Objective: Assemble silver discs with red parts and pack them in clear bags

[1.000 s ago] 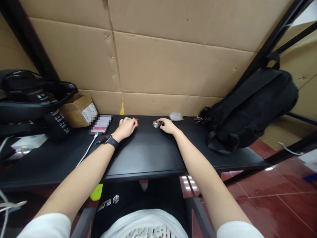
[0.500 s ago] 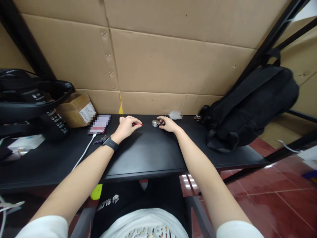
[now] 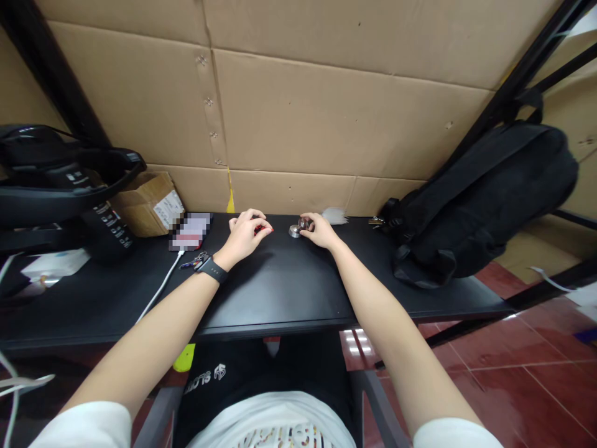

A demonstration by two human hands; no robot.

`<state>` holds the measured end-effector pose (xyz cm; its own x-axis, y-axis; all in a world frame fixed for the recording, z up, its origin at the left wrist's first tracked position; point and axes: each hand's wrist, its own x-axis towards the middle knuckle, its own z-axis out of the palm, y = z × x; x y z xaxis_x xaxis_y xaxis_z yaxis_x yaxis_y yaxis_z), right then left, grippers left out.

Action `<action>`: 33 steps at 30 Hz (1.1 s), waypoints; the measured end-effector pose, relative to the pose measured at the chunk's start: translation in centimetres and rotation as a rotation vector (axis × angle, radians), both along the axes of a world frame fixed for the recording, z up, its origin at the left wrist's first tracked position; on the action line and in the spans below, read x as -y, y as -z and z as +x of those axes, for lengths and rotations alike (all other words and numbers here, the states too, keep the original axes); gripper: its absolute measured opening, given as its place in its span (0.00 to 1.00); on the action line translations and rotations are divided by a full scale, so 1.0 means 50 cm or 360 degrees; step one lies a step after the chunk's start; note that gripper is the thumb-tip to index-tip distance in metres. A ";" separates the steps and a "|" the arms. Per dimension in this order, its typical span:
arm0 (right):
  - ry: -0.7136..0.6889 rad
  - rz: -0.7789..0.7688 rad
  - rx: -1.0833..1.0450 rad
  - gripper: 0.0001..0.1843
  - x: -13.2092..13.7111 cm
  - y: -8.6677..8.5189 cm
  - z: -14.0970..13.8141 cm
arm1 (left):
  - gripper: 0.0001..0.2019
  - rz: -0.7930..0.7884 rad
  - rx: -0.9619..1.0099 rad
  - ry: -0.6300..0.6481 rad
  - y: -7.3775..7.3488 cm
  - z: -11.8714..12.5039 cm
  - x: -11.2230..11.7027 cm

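Both arms reach to the far edge of a black desk. My left hand, with a black watch on its wrist, is closed round a small red thing whose tip sticks out of the fingers. My right hand pinches a small shiny metal piece just above a round silver metal disc lying on the desk. The two hands are about a hand's width apart.
A black backpack leans at the desk's right end. A phone with a white cable, a small cardboard box and black headgear sit at the left. Cardboard sheets form the back wall. A crumpled white scrap lies behind my right hand.
My left hand has slid slightly right with the red thing. My right hand has lifted its fingers onto the small metal piece above the silver disc.
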<state>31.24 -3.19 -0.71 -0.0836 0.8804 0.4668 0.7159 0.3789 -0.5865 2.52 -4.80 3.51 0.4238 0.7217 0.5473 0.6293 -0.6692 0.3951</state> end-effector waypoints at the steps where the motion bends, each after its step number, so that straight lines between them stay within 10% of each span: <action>1: -0.0004 0.0076 -0.0044 0.28 0.004 -0.006 -0.009 | 0.07 -0.0001 0.0028 -0.0010 0.000 0.001 0.000; 13: -0.0392 0.0278 -0.0376 0.21 0.099 -0.066 -0.185 | 0.09 -0.0224 0.0478 0.0264 0.018 0.008 -0.019; 33: -0.0417 0.0184 -0.0234 0.11 0.081 -0.047 -0.174 | 0.09 0.0096 0.0179 0.0163 0.004 0.001 0.000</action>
<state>22.53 -7.24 1.62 -0.2246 0.7784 0.5862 0.4960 0.6092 -0.6188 2.58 -4.79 3.32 0.4270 0.6420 0.6367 0.5104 -0.7524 0.4164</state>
